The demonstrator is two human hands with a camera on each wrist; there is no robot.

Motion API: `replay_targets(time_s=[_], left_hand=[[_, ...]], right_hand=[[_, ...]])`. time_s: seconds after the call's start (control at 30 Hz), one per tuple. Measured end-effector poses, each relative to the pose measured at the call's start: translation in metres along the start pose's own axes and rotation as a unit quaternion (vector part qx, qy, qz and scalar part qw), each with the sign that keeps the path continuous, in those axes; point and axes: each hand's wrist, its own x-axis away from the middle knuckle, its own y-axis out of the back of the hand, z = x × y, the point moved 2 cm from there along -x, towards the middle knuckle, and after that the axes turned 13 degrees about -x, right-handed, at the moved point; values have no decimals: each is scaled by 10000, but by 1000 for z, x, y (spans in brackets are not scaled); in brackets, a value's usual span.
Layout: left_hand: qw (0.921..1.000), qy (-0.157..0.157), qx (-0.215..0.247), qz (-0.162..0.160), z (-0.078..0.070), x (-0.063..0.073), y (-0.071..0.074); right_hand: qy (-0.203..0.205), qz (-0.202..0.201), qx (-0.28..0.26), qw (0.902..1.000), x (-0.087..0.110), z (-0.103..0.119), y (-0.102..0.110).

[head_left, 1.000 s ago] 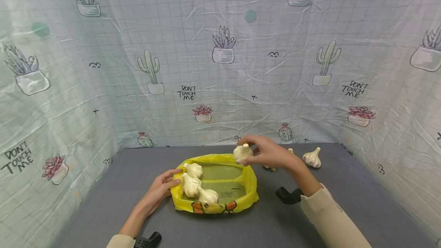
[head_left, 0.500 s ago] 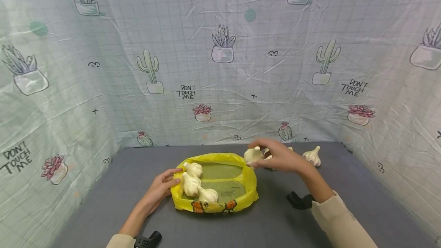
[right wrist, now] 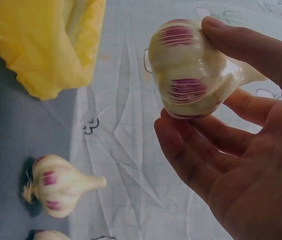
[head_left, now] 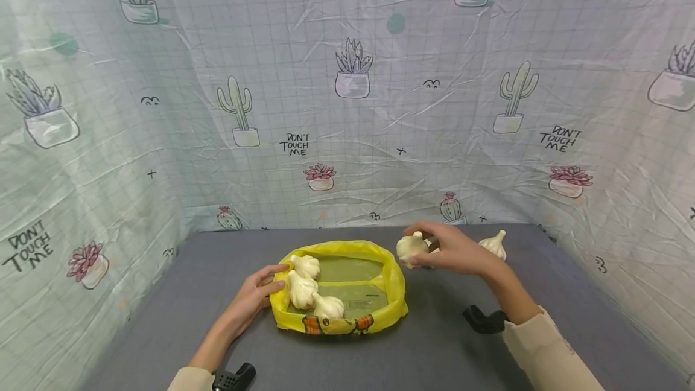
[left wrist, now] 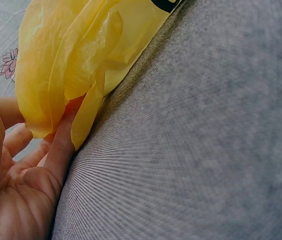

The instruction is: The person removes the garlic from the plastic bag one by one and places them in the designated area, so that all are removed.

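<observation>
A yellow plastic bag [head_left: 399, 294] stands with its mouth open upward, and several white garlic bulbs [head_left: 301, 290] lie at its left side. My left hand [head_left: 254, 296] holds the bag's left rim; in the left wrist view, the thin yellow plastic [left wrist: 76, 65] passes between thumb and fingers. Just right of the bag, my right hand [head_left: 458, 250] grips a garlic bulb [head_left: 411, 250] between thumb and fingertips. Purple streaks mark this held bulb [right wrist: 186, 70] in the right wrist view, and its stem points toward the palm.
Another garlic bulb [head_left: 493, 245] lies at the back right of the grey table [head_left: 217, 258]. In the right wrist view, a rooted bulb [right wrist: 58, 186] rests near the table edge with part of one more below it. A cactus-print sheet [head_left: 402, 119] encloses the back and sides.
My right hand has moved to the right with the garlic bulb, from over the bag's right rim to beside it. My left hand has stayed on the rim.
</observation>
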Motion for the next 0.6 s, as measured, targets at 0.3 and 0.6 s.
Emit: replay_targets(time_s=[0.3, 0.6], left_hand=[[10000, 31, 16, -23, -2, 1, -1], [9999, 99, -43, -80, -2, 1, -1]], right_hand=[[-36, -93, 137, 9999, 10, -5, 7], [-198, -197, 197, 9994, 19, -12, 16]])
